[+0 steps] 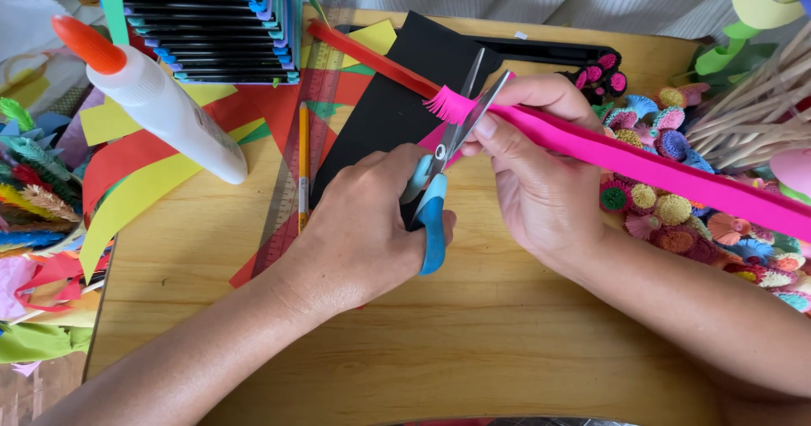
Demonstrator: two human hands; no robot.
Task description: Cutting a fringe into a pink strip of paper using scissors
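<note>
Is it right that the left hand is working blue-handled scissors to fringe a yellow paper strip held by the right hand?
Not quite. In the head view, the strip is bright pink, not yellow. The left hand does work the blue-handled scissors, and the right hand holds it.

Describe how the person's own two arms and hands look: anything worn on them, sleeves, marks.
Both arms come in from the bottom edge, bare from forearm to fingertips. The left hand and right hand wear no gloves, and no sleeve shows on either forearm within the frame. No ring, watch, bracelet or marking is visible. The fingernails look short and unpainted.
</note>
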